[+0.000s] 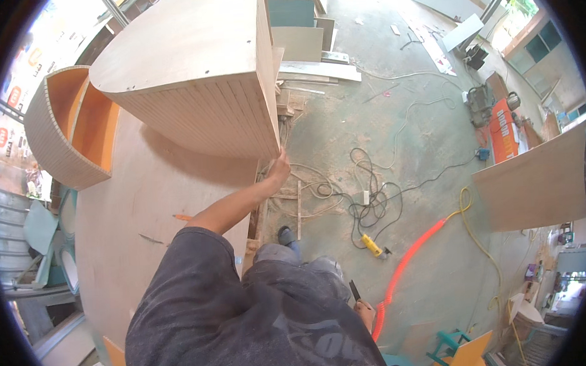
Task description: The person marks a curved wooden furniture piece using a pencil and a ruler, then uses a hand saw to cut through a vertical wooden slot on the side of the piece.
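A large curved cabinet (192, 115) clad in narrow pale wood slats stands on the plywood-topped table at my left. My left hand (279, 171) grips its near lower right corner, the arm stretched out across the table's edge. Low beside my right hip, my right hand (364, 313) is closed round a slim black tool (354, 290); my body and sleeve hide much of it. A coiled orange air hose (410, 256) runs right next to that hand, but where it joins is hidden. An orange pencil (182, 217) and a thin dark tool (150, 239) lie on the tabletop (127, 269).
A smaller slatted cabinet (75, 130) with an orange inside stands at the far left. Tangled cables (372, 206) and a yellow power tool (373, 246) lie on the dusty floor. Wood offcuts (317, 71) are stacked beyond the table; a plywood panel (535, 185) juts in from the right.
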`<state>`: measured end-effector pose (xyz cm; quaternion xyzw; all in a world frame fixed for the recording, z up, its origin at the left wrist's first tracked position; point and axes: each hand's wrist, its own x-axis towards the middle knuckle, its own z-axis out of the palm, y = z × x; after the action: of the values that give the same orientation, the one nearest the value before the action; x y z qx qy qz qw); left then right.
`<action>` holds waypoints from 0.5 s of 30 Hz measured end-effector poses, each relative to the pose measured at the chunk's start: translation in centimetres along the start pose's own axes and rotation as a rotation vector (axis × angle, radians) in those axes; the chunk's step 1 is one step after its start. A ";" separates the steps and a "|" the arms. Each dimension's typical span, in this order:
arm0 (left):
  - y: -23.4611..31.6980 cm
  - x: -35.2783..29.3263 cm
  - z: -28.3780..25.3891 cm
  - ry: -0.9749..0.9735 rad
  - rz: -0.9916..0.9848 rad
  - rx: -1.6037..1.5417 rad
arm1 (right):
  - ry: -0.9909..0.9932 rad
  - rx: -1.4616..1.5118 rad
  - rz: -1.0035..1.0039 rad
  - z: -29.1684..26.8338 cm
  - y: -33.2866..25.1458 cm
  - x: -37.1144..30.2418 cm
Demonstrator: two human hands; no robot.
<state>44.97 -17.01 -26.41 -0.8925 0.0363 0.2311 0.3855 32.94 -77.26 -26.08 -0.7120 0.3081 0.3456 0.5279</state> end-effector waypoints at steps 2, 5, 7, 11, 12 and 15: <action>0.0 0.2 1.1 0.065 0.007 0.019 | -0.047 0.067 -0.033 1.1 -2.4 1.1; -0.3 -0.4 -0.3 0.079 0.084 -0.037 | -0.074 -0.089 -0.125 3.5 -5.7 1.4; -0.1 -1.2 0.0 0.075 0.104 -0.238 | -0.123 -0.287 -0.229 4.3 -7.3 2.6; 6.0 -2.9 2.7 0.013 0.146 -0.919 | -0.145 -0.580 -0.222 5.2 -10.5 5.6; 7.7 -3.9 3.3 -0.035 0.158 -1.088 | -0.154 -0.627 -0.201 5.4 -11.5 6.6; 11.0 -7.5 3.5 -0.273 -0.053 -1.453 | -0.165 -0.772 -0.140 5.7 -15.4 9.4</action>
<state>34.29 -23.11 -32.63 -0.8867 -0.1955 0.2966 -0.2959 49.73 -68.59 -26.66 -0.8473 0.0629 0.4549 0.2669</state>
